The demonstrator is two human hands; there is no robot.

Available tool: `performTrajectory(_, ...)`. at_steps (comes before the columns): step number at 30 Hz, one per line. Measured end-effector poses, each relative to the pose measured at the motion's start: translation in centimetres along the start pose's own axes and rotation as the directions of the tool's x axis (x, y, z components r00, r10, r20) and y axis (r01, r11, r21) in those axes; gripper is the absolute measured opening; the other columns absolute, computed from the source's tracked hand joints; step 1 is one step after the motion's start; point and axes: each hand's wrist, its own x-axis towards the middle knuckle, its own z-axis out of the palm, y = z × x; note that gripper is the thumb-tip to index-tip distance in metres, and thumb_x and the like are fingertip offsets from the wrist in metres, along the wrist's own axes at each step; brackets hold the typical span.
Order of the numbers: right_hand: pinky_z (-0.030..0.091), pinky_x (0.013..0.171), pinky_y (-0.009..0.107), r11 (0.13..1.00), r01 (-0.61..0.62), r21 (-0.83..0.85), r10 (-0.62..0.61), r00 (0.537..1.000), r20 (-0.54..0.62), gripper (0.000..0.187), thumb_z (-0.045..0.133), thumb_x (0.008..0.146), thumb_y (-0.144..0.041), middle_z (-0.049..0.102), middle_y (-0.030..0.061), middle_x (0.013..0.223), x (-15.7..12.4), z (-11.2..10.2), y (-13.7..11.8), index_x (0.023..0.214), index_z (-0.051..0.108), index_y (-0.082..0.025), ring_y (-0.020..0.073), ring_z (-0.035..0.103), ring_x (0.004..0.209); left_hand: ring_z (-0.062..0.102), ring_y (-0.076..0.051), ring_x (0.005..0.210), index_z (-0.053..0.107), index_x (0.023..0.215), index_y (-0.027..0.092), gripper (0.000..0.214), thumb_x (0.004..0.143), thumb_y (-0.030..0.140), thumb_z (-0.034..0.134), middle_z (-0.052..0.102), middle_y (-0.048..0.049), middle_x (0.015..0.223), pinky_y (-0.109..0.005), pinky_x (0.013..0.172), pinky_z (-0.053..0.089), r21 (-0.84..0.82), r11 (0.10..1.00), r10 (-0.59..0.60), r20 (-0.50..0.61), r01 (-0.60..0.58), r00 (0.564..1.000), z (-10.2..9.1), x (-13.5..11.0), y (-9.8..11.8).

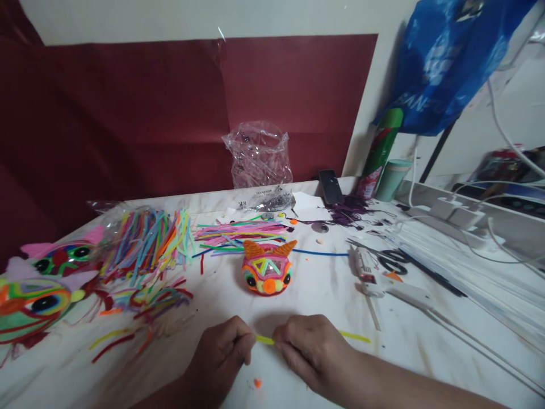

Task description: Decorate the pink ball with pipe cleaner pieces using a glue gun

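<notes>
A yellow pipe cleaner (356, 337) runs between my two hands at the front of the table. My left hand (225, 352) is closed on its left end. Closed farther along the same strip is my right hand (313, 346), with the free end sticking out to the right past the wrist. A short stretch of yellow shows between the two fists. Just beyond them sits a small animal head (267, 272) with orange ears, black eyes and a round orange nose. A small orange scrap (258, 383) lies in front of my hands.
Pipe cleaner bundles (149, 244) and two colourful animal heads (38, 304) lie at left. On the right are a glue gun (395, 287), black-handled scissors (392, 260) and a power strip (460, 218). A phone (331, 187) and green cup (394, 179) stand behind.
</notes>
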Motion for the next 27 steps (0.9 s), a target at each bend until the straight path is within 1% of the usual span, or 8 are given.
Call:
performTrajectory(3, 0.042, 0.054, 0.02, 0.993, -0.117, 0.027, 0.118, 0.991, -0.056, 0.022, 0.04, 0.093, -0.022, 0.06, 0.0019, 0.065, -0.1, -0.2, 0.4, 0.078, 0.056, -0.017, 0.0108, 0.054, 0.056, 0.044, -0.008, 0.046, 0.05, 0.057, 0.019, 0.031, 0.084, 0.033, 0.045, 0.048, 0.0047, 0.05, -0.017, 0.048, 0.036, 0.006, 0.998, -0.058, 0.005, 0.058, 0.998, -0.3, 0.3, 0.1)
performTrajectory(7, 0.042, 0.051, 0.02, 0.956, -0.288, 0.059, 0.294, 0.938, -0.185, 0.017, 0.045, 0.091, -0.025, 0.059, 0.0002, 0.065, 0.3, -1.6, 1.8, 0.082, 0.057, -0.018, 0.0105, 0.052, 0.054, 0.043, -0.009, 0.045, 0.052, 0.06, 0.019, 0.025, 0.082, 0.03, 0.047, 0.047, 0.0053, 0.05, -0.018, 0.046, 0.037, -0.012, 0.996, -0.09, -0.009, 0.089, 0.996, -0.7, 0.7, 0.4)
performTrajectory(12, 0.044, 0.055, 0.022, 0.906, -0.419, 0.066, 0.42, 0.865, -0.273, 0.017, 0.048, 0.089, -0.029, 0.062, 0.0023, 0.071, 2.0, -4.2, 4.3, 0.079, 0.057, -0.018, 0.0131, 0.056, 0.062, 0.056, -0.012, 0.06, 0.057, 0.067, 0.019, 0.018, 0.081, 0.029, 0.051, 0.059, 0.0009, 0.063, -0.021, 0.059, 0.045, 0.031, 1.0, -0.005, -0.075, 0.008, 0.997, -0.8, 0.8, 0.1)
performTrajectory(15, 0.044, 0.057, 0.023, 0.906, -0.419, 0.062, 0.422, 0.879, -0.22, 0.014, 0.05, 0.087, -0.027, 0.063, 0.0034, 0.075, 3.1, -4.8, 5.6, 0.081, 0.058, -0.017, 0.0138, 0.056, 0.066, 0.06, -0.014, 0.073, 0.06, 0.084, 0.019, 0.014, 0.078, 0.031, 0.057, 0.063, -0.0025, 0.082, -0.026, 0.071, 0.05, -0.048, 0.998, -0.055, -0.218, 0.046, 0.974, -1.1, 1.3, -0.7)
performTrajectory(18, 0.045, 0.063, 0.025, 0.933, -0.354, 0.056, 0.359, 0.918, -0.169, 0.012, 0.051, 0.085, -0.023, 0.064, 0.0052, 0.08, 3.9, -4.6, 6.6, 0.078, 0.058, -0.017, 0.015, 0.058, 0.072, 0.062, -0.017, 0.082, 0.055, 0.105, 0.018, 0.037, 0.074, 0.037, 0.063, 0.062, -0.0064, 0.094, -0.031, 0.074, 0.051, -0.221, 0.958, -0.247, -0.312, 0.183, 0.917, -1.7, 2.6, -1.8)
performTrajectory(23, 0.044, 0.061, 0.025, 0.947, -0.318, 0.049, 0.321, 0.938, -0.131, 0.009, 0.052, 0.085, -0.019, 0.064, 0.0054, 0.083, 4.2, -4.1, 6.8, 0.079, 0.059, -0.018, 0.0151, 0.059, 0.072, 0.051, -0.033, 0.12, 0.055, 0.105, 0.017, 0.056, 0.058, 0.039, 0.076, 0.057, -0.0174, 0.121, -0.041, 0.088, 0.048, -0.451, 0.841, -0.437, -0.239, 0.299, 0.867, -2.5, 6.3, -2.2)
performTrajectory(26, 0.043, 0.059, 0.024, 0.952, -0.303, 0.039, 0.306, 0.944, -0.12, 0.01, 0.052, 0.084, -0.018, 0.063, 0.005, 0.081, 4.3, -4.0, 6.4, 0.077, 0.058, -0.019, 0.0152, 0.058, 0.071, 0.042, -0.033, 0.129, 0.054, 0.111, 0.019, 0.063, 0.056, 0.035, 0.08, 0.051, -0.0168, 0.132, -0.043, 0.099, 0.04, -0.483, 0.816, -0.447, -0.183, 0.316, 0.876, -2.3, 8.3, -1.5)
performTrajectory(27, 0.043, 0.06, 0.024, 0.956, -0.291, 0.029, 0.292, 0.95, -0.112, 0.01, 0.051, 0.084, -0.017, 0.063, 0.0049, 0.08, 4.3, -3.9, 6.2, 0.077, 0.058, -0.019, 0.0153, 0.058, 0.071, 0.04, -0.031, 0.131, 0.054, 0.113, 0.02, 0.063, 0.057, 0.035, 0.08, 0.051, -0.0154, 0.134, -0.041, 0.102, 0.038, -0.501, 0.818, -0.412, -0.171, 0.281, 0.895, -2.1, 8.8, -1.1)
